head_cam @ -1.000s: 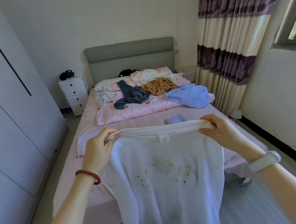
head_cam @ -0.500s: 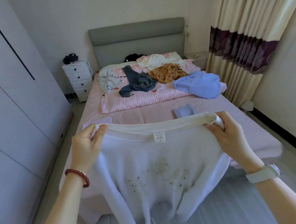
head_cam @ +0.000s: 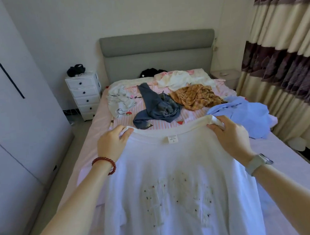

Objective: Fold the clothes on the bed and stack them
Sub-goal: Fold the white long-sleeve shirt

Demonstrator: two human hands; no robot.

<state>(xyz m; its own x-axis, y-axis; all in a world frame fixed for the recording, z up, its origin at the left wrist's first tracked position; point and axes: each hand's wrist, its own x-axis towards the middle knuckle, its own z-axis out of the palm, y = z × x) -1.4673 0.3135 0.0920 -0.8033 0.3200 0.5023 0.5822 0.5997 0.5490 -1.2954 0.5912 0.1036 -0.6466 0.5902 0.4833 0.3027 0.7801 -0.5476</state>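
While your left hand (head_cam: 112, 147) and right hand (head_cam: 229, 136) each pinch a shoulder of the white T-shirt (head_cam: 176, 188), it hangs over the bed's (head_cam: 90, 148) foot edge; thin and limp, it should sag, so hold both shoulders; six loose garments wait near the headboard edge.

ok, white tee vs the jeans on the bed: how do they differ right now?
The white tee is held up flat, left hand and right hand gripping its shoulders; the jeans lie crumpled and untouched on the striped quilt. Tee is pale with a faint print, jeans dark blue. Both are unfolded.
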